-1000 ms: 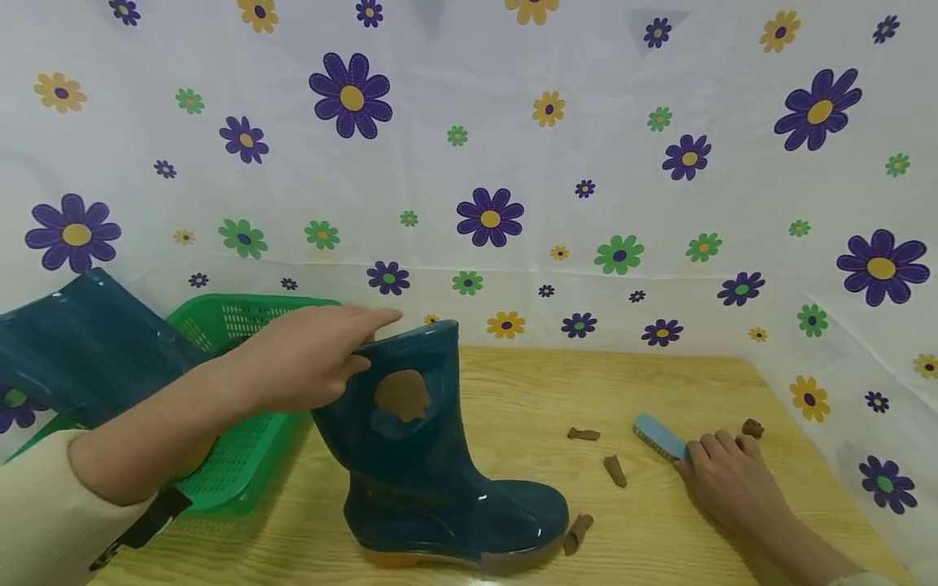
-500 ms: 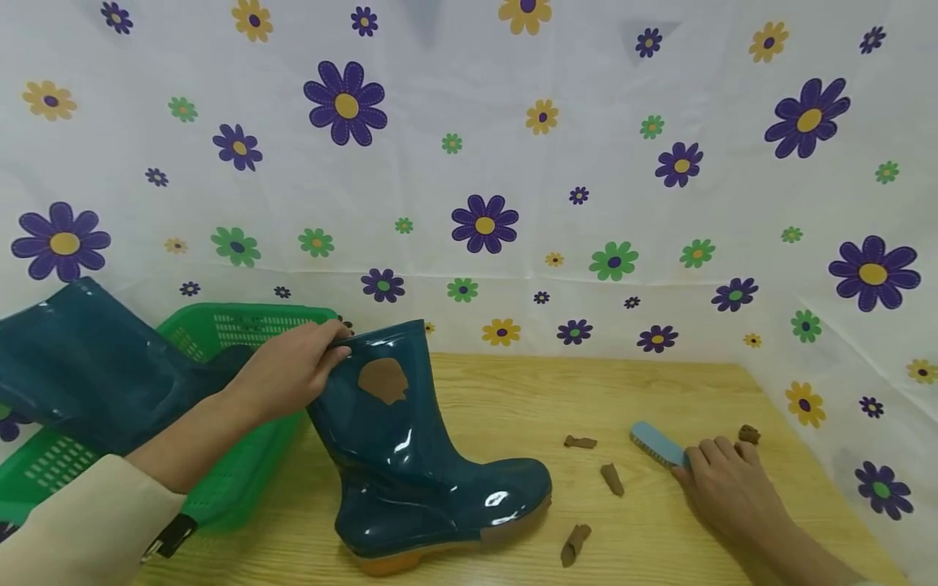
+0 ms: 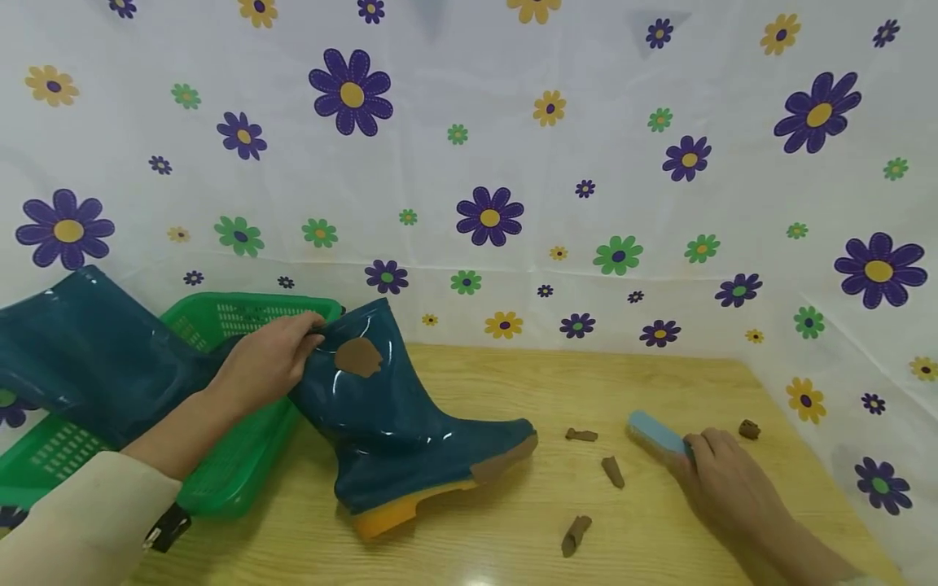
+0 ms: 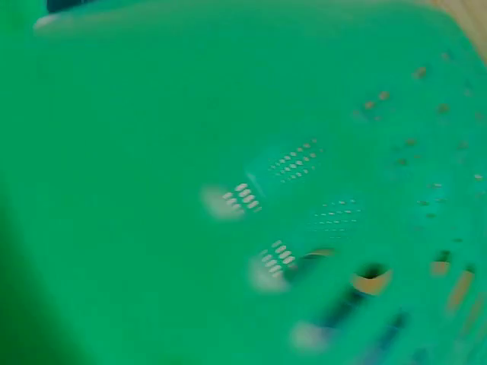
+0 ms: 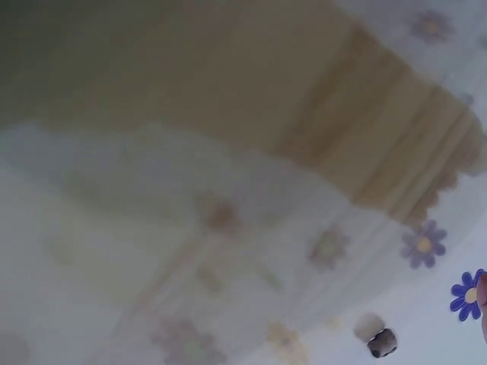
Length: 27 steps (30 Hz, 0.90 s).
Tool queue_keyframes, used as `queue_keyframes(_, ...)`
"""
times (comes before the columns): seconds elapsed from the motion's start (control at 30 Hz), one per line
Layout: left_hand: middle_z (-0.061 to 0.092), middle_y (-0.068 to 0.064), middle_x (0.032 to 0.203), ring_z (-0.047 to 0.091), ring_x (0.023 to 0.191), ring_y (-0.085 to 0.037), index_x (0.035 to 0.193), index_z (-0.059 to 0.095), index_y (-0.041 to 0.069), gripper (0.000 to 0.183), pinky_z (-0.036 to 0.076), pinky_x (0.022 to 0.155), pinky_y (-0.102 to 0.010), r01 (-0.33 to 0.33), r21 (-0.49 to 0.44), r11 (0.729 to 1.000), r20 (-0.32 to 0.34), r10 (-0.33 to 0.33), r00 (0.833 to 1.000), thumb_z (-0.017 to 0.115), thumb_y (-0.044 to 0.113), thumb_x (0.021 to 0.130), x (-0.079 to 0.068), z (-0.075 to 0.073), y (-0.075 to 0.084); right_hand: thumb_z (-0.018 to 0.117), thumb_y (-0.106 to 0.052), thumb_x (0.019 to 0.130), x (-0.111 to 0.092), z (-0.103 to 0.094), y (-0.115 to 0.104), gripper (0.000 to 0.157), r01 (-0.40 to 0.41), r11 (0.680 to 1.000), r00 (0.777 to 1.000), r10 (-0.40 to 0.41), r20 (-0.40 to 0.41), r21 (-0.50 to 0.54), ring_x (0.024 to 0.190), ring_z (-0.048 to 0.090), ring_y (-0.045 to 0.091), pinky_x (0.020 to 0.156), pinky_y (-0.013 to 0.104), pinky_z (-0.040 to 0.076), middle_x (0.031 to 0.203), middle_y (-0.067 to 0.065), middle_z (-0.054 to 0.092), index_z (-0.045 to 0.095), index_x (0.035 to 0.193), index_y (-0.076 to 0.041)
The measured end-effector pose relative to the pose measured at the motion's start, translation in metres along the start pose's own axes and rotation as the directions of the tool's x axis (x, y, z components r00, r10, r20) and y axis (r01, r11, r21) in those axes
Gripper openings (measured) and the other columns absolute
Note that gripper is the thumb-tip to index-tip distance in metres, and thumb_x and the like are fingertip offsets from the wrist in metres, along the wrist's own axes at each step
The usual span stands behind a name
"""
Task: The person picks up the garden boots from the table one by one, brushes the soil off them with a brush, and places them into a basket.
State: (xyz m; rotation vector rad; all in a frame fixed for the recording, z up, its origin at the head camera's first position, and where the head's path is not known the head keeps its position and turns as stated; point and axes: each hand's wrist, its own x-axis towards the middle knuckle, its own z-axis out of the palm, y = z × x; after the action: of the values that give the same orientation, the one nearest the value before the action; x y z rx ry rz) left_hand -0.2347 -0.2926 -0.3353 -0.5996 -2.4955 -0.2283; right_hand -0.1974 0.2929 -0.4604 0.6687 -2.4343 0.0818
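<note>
The left hand (image 3: 256, 362) is pinching the upper rim of the brown-patched rubber boot (image 3: 388, 423). The left forearm (image 3: 176, 435) is slanting in from the boot's near left, showing bare below a cream sleeve (image 3: 88, 521). Well to the boot's right, the right hand (image 3: 729, 476) is gripping a brush (image 3: 655, 431), its fingers curling and its back facing up. The bare right forearm (image 3: 795, 537) is extending away, farther right of the boot.

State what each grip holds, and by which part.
Left grip: the brown-patched boot, by the back of its top rim. Right grip: the light blue brush, by its handle end.
</note>
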Motion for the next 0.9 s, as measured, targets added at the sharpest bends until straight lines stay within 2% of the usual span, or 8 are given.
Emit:
queue_keyframes(0.07, 0.065, -0.011, 0.088, 0.062, 0.075, -0.024, 0.106, 0.058, 0.006, 0.016, 0.051, 0.062, -0.041, -0.004, -0.007, 1.000, -0.026, 0.004, 1.000, 0.059, 0.009, 0.090, -0.002, 0.003, -0.004, 0.068, -0.017, 0.080, 0.003, 0.000, -0.003, 0.024, 0.013, 0.999, 1.000, -0.013, -0.022, 0.029, 0.073, 0.051, 0.018, 0.061, 0.033, 0.046, 0.083, 0.007, 0.054, 0.061, 0.093, 0.002)
queue_keyframes(0.2, 0.064, -0.011, 0.088, 0.060, 0.077, -0.025, 0.106, 0.059, 0.005, 0.017, 0.051, 0.064, -0.041, -0.015, -0.003, 1.000, -0.051, 0.015, 0.999, 0.060, 0.007, 0.089, -0.009, 0.011, -0.008, 0.053, -0.029, 0.095, 0.014, 0.003, -0.012, 0.033, 0.125, 0.990, 0.988, -0.118, -0.099, 0.061, 0.072, 0.050, 0.017, 0.059, 0.029, 0.046, 0.083, 0.007, 0.053, 0.061, 0.093, 0.002)
queue_keyframes(0.3, 0.064, -0.011, 0.089, 0.059, 0.079, -0.025, 0.106, 0.059, 0.004, 0.017, 0.051, 0.066, -0.043, 0.015, -0.019, 1.000, -0.064, -0.016, 0.998, 0.059, 0.008, 0.090, -0.016, 0.016, -0.010, 0.037, -0.038, 0.100, 0.023, 0.005, -0.022, 0.048, 0.201, 0.978, 0.971, -0.193, -0.139, 0.048, 0.070, 0.050, 0.016, 0.058, 0.027, 0.046, 0.082, 0.007, 0.054, 0.062, 0.092, 0.002)
queue_keyframes(0.4, 0.064, -0.013, 0.092, 0.058, 0.081, -0.026, 0.107, 0.059, 0.003, 0.016, 0.049, 0.069, -0.045, 0.074, -0.064, 0.995, -0.075, -0.078, 0.994, 0.055, 0.010, 0.093, -0.021, 0.019, -0.012, 0.033, -0.040, 0.101, 0.031, 0.007, -0.031, 0.051, 0.213, 0.976, 0.968, -0.206, -0.147, 0.037, 0.069, 0.050, 0.015, 0.057, 0.026, 0.046, 0.081, 0.006, 0.054, 0.062, 0.093, 0.001)
queue_keyframes(0.5, 0.063, -0.014, 0.092, 0.058, 0.082, -0.028, 0.105, 0.059, 0.002, 0.017, 0.047, 0.070, -0.047, 0.112, -0.101, 0.989, -0.081, -0.120, 0.990, 0.051, 0.012, 0.095, -0.024, 0.021, -0.013, 0.040, -0.038, 0.099, 0.039, 0.009, -0.040, 0.045, 0.183, 0.982, 0.977, -0.176, -0.121, 0.050, 0.067, 0.049, 0.011, 0.054, 0.023, 0.045, 0.081, 0.005, 0.054, 0.063, 0.095, 0.000)
queue_keyframes(0.67, 0.063, -0.016, 0.088, 0.058, 0.080, -0.029, 0.102, 0.060, 0.001, 0.017, 0.047, 0.068, -0.048, 0.132, -0.091, 0.987, -0.122, -0.143, 0.982, 0.050, 0.013, 0.096, -0.027, 0.025, -0.011, 0.064, -0.026, 0.088, 0.057, 0.009, -0.055, 0.026, 0.093, 0.991, 0.995, -0.090, -0.038, 0.092, 0.063, 0.045, 0.005, 0.050, 0.018, 0.041, 0.084, 0.003, 0.054, 0.063, 0.101, -0.004)
queue_keyframes(0.77, 0.063, -0.017, 0.088, 0.058, 0.079, -0.031, 0.102, 0.061, 0.000, 0.018, 0.047, 0.068, -0.049, 0.144, -0.090, 0.986, -0.145, -0.156, 0.977, 0.051, 0.013, 0.095, -0.028, 0.027, -0.010, 0.068, -0.024, 0.084, 0.071, 0.007, -0.065, 0.027, 0.067, 0.993, 0.998, -0.067, 0.005, 0.093, 0.062, 0.043, 0.004, 0.048, 0.016, 0.039, 0.086, 0.002, 0.053, 0.063, 0.103, -0.005)
queue_keyframes(0.9, 0.064, -0.018, 0.087, 0.059, 0.078, -0.032, 0.102, 0.061, -0.002, 0.019, 0.047, 0.068, -0.050, 0.159, -0.102, 0.982, -0.164, -0.174, 0.971, 0.050, 0.013, 0.095, -0.032, 0.029, -0.010, 0.065, -0.027, 0.087, 0.088, 0.004, -0.076, 0.026, 0.055, 0.994, 0.997, -0.060, 0.055, 0.090, 0.062, 0.043, 0.005, 0.049, 0.017, 0.039, 0.086, 0.002, 0.054, 0.063, 0.103, -0.006)
